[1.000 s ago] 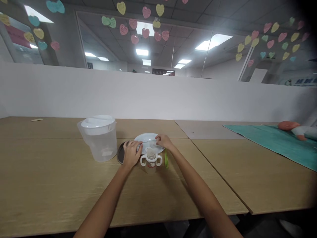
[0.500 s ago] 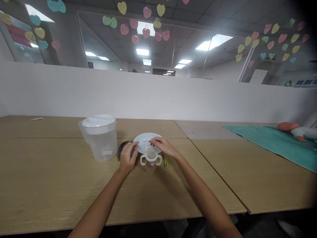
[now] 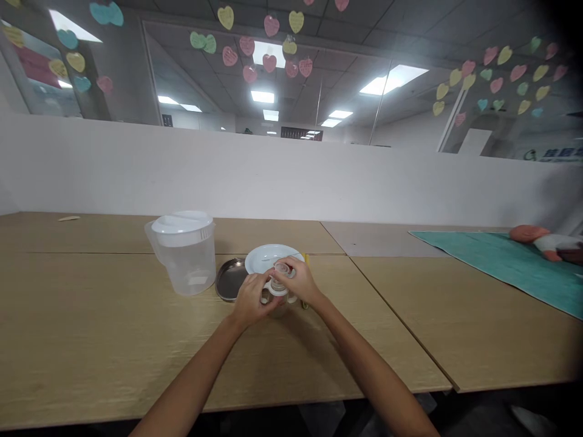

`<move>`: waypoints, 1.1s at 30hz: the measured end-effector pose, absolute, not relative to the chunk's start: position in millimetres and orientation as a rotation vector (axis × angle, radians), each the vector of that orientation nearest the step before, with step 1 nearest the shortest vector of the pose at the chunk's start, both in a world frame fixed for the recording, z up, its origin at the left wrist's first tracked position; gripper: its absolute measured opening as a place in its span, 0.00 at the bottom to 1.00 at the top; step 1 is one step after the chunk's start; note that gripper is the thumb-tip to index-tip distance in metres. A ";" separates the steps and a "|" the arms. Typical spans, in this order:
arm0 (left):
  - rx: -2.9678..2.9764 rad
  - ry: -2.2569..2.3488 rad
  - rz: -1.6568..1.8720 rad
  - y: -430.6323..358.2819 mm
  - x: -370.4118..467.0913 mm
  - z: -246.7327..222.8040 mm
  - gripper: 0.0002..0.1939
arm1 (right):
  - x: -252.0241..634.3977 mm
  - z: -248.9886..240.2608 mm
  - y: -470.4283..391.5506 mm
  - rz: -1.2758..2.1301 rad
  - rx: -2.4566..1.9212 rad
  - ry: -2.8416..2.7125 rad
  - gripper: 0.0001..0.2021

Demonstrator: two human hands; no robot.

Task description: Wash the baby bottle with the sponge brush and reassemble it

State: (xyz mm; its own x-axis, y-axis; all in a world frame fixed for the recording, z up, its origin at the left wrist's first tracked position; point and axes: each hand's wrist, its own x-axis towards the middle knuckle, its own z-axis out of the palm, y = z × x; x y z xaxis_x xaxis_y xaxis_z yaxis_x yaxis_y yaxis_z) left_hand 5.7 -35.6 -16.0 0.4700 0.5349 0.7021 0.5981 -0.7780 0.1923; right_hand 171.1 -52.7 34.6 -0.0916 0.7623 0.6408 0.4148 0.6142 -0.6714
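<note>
Head view, bottle: a small clear bottle (image 3: 278,284) stands on the table (image 3: 136,340), apparently upright, its threaded neck between the two hands. A white collar (image 3: 279,293) with a handle on each side rings it below the neck.
Left hand: the left hand (image 3: 253,299) has its grip on the bottle from the left, around the collar and near handle; the exact finger contact is partly hidden.
Right hand: the right hand (image 3: 298,281) pinches a clear round piece (image 3: 282,267) just over the bottle's mouth. Whether the piece touches the rim cannot be told.
Step in hand: judging by this pose, the round piece is being worked at the open neck while the other hand steadies the bottle.
Next move: it would seem to call for a firm left hold, the piece kept level and centred over the neck, and light fingertip pressure, since a tilt could make it slip.
White plate: just behind the bottle lies the white plate (image 3: 257,262), partly covered by the right hand.
Around it: a dark metal dish (image 3: 231,280) sits left of the plate, a lidded pitcher (image 3: 191,264) farther left; a yellow-green utensil (image 3: 306,261) shows beyond the right hand.
Far right: a green cloth (image 3: 492,261) bears a soft toy (image 3: 531,234).
</note>
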 end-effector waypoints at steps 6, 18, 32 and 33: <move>-2.627 -1.020 -1.221 -36.2 6.1 -16.9 0.32 | 178.9 55.1 -39.9 0.842 -0.857 -1.266 0.19; -2.627 -0.981 -1.220 -34.1 4.8 -19.1 0.31 | 194.9 43.8 2.6 0.751 -0.860 -1.029 0.19; -2.001 -1.240 -1.772 -30.5 -10.9 -5.8 0.24 | 201.2 -1.4 23.5 0.380 -1.277 -1.557 0.16; -1.815 -1.311 -1.854 -28.9 -14.5 -3.5 0.25 | 198.1 -0.5 21.6 0.367 -1.295 -1.629 0.17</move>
